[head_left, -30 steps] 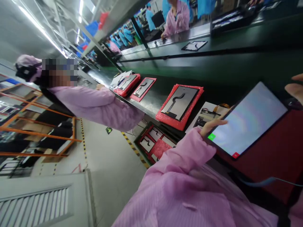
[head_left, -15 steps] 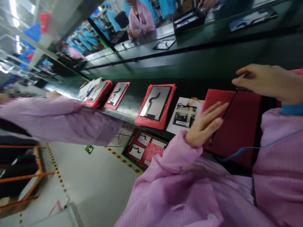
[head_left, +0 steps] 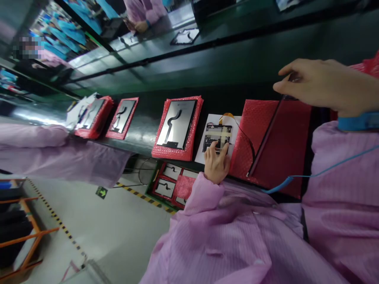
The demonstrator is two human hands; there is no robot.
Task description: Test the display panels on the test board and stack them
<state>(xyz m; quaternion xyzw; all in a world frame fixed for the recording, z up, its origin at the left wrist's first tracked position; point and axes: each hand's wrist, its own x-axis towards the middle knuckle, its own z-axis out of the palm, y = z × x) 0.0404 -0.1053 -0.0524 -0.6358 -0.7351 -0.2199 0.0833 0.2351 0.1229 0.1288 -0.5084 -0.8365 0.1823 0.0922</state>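
Observation:
My right hand (head_left: pixel 322 85) pinches the upper edge of a thin screen panel (head_left: pixel 268 136), which stands tilted and nearly edge-on to me. The panel's lower end meets a red bubble-wrap sheet (head_left: pixel 284 157). A dark ribbon cable (head_left: pixel 248 138) curves out on its left side. My left hand (head_left: pixel 217 163) is at the lower part of a black-framed circuit board (head_left: pixel 211 132) with yellowish tape, its fingers apart and nothing visibly gripped. Beneath the board lies a white sheet (head_left: pixel 201 148); an orange flex cable (head_left: pixel 227 116) loops from its top edge.
Further left, screen panels (head_left: pixel 177 122) rest on red bubble wrap along the dark bench. Below stands a green crate (head_left: pixel 152 181) holding more panels. A co-worker's sleeve (head_left: pixel 59 154) reaches in from the left. A blue cord (head_left: pixel 322 173) runs from my right wristband.
My left hand has moved left, from beside the panel onto the circuit board. My right hand still holds the panel, now tilted so more of its edge shows. The view has shifted.

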